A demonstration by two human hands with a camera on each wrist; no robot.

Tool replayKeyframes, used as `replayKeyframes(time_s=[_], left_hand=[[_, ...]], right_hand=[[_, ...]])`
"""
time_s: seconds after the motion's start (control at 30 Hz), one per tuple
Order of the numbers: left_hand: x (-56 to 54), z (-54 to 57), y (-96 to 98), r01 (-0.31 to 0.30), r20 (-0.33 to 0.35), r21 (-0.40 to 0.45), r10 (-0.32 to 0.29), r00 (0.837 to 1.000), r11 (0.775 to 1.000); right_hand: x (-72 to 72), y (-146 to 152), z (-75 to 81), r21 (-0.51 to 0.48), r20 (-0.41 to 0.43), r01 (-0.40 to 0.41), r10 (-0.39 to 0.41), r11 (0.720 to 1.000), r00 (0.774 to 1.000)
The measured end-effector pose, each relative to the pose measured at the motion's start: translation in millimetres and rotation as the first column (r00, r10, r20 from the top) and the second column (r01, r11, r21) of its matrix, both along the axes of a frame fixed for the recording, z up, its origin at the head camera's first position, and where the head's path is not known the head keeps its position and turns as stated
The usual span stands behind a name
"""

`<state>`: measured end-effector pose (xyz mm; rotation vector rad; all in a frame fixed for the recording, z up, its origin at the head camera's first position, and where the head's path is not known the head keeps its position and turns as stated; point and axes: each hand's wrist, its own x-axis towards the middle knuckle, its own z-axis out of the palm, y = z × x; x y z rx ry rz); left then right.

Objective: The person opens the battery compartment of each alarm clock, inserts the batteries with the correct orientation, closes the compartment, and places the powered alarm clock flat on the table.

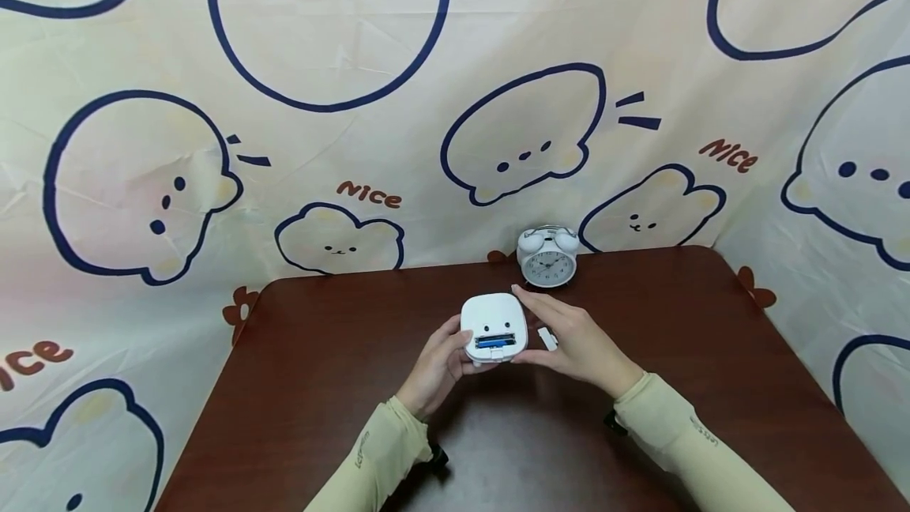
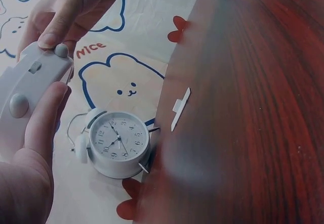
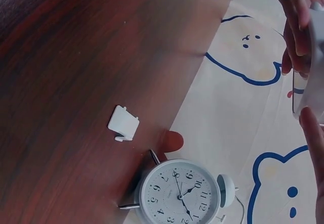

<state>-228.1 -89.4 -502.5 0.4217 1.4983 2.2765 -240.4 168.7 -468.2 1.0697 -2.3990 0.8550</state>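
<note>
A white rounded-square device (image 1: 494, 308) is held above the table, its back facing up with the battery compartment uncovered. Inside that compartment lies a blue battery (image 1: 495, 342). My left hand (image 1: 438, 358) grips the left side, thumb on the back face and fingers beneath. On the other side, my right hand (image 1: 579, 344) holds the right edge between a finger at the top corner and the thumb at the bottom corner. Two rounded knobs show on the device's edge (image 2: 43, 75) in the left wrist view. A small white battery cover (image 3: 123, 123) lies on the table beside my right hand.
A white twin-bell alarm clock (image 1: 547, 263) stands at the table's back edge, just beyond the hands. Behind the dark brown wooden table (image 1: 341, 385) hangs a cream cloth (image 1: 398, 141) printed with cartoon animals; it also runs along both sides.
</note>
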Motion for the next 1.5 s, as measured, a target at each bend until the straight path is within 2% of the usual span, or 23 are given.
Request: replayKeyframes(time_s=[0.43,0.67,1.1,1.5], left_hand=[[-3.0,2.4,3.1,0.003,-0.004,-0.001,-0.003,1.0,1.0],[-5.3,4.1,3.0,-0.01,0.003,-0.014,0.01,1.0,1.0],[-3.2,0.5,4.8,-0.012,0.022,0.0,0.012,1.0,1.0],[-2.0,-3.9,4.5,-0.002,0.047,-0.036,0.003,0.999,0.999]], right_hand=[[-3.1,3.8,-1.2,0.004,-0.004,-0.015,0.015,1.0,1.0],[-5.4,3.2,3.1,0.011,0.009,-0.009,0.009,1.0,1.0],[-5.0,5.4,0.6,0.021,0.005,-0.004,0.004,1.0,1.0],[-6.7,8.6,-1.2,0.045,0.079,-0.024,0.021,0.999,0.997]])
